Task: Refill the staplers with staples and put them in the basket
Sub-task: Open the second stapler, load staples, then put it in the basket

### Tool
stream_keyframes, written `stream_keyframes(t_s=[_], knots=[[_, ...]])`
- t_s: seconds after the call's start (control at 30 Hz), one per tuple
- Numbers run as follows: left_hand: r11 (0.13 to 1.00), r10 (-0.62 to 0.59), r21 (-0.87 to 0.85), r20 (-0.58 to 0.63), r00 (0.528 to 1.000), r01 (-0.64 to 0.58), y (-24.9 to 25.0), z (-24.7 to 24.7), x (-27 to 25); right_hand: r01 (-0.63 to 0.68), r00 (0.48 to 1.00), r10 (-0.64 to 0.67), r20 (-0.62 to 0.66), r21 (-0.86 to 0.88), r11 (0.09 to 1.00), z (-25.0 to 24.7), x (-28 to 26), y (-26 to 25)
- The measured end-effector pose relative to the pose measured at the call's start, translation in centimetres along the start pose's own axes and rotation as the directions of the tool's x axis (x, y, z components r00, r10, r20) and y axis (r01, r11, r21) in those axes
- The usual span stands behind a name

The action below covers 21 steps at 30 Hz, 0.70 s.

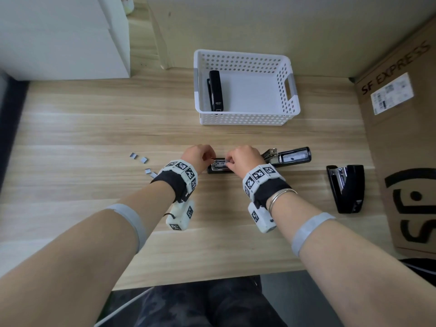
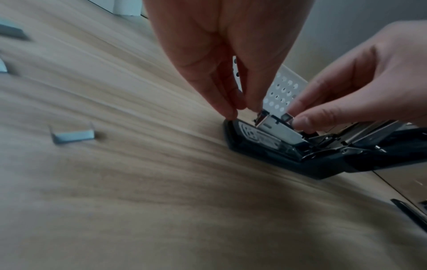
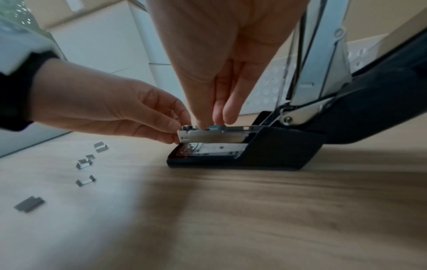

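Note:
A black stapler (image 1: 292, 157) lies on the wooden desk with its lid flipped open to the right, its base (image 3: 265, 149) flat and the metal magazine (image 2: 277, 133) exposed. My left hand (image 1: 211, 159) pinches the front end of the magazine (image 3: 208, 136). My right hand (image 1: 228, 161) pinches a small silver staple strip (image 2: 287, 117) and holds it down on the magazine channel. A second black stapler (image 1: 215, 90) lies in the white basket (image 1: 245, 119) at the back. A third black stapler (image 1: 345, 187) lies shut on the desk to the right.
Several loose staple strips (image 1: 143, 159) lie scattered on the desk left of my hands, also seen from the right wrist (image 3: 85, 180). A cardboard box (image 1: 401, 138) walls off the right side. A white cabinet (image 1: 59, 36) stands at the back left.

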<state>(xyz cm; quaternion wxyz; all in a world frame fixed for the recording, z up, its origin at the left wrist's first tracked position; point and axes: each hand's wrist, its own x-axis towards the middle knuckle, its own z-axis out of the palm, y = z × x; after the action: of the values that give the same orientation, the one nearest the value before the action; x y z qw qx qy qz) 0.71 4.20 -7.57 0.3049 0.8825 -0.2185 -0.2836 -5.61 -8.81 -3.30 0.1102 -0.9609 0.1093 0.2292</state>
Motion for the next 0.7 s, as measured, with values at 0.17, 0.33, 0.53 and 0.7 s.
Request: stream_keyframes(t_s=[0.17,0.33,0.53,0.7], knots=[[1.000,-0.002,-0.016,-0.018,1.000,0.002,-0.2,0.0,0.0,0.042,0.999,-0.040,0.023,-0.058,0.997,0.2,0.3,-0.3],[1.000,-0.003,-0.020,-0.011,1.000,0.003,-0.3,-0.1,-0.1,0.073,0.997,-0.072,0.013,-0.090,0.993,0.2,0.4,-0.4],[1.000,-0.015,-0.008,0.000,1.000,0.015,-0.2,-0.3,-0.2,0.083,0.996,-0.079,0.034,-0.141,0.987,0.4,0.7,-0.3],[1.000,-0.016,-0.014,-0.001,1.000,0.016,-0.2,-0.4,-0.3,0.074,0.995,-0.061,0.079,-0.173,0.982,0.5,1.4,-0.5]])
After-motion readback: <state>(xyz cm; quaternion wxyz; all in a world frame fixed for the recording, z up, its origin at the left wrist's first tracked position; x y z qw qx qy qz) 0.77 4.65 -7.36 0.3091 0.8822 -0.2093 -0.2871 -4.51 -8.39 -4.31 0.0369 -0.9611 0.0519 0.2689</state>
